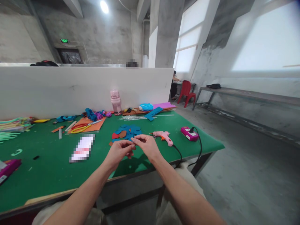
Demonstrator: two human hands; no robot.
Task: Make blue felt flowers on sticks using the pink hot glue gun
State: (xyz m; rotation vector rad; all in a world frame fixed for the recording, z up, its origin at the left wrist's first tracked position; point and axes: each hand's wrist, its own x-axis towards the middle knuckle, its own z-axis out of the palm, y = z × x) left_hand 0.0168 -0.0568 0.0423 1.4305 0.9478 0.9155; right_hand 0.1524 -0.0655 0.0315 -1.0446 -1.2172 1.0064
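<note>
My left hand [121, 149] and my right hand [145, 144] meet above the front part of the green table, their fingertips pinched close together. What they pinch is too small and too covered by the fingers to make out. Just beyond them lies a pile of cut blue felt pieces [129, 129], with a red piece [115, 135] and a brown piece [122, 134] among them. To the right of my right hand a pink glue gun [164, 136] rests on its side, its black cord running toward the table's front edge.
A purple power strip [189, 133] sits at the right. Scissors with yellow and red handles [83, 127] lie on an orange sheet [98, 125]. A pink bottle [115, 101] stands by the white partition [84, 89]. Silvery sticks [133, 117] and a blue strip [153, 113] lie at the back.
</note>
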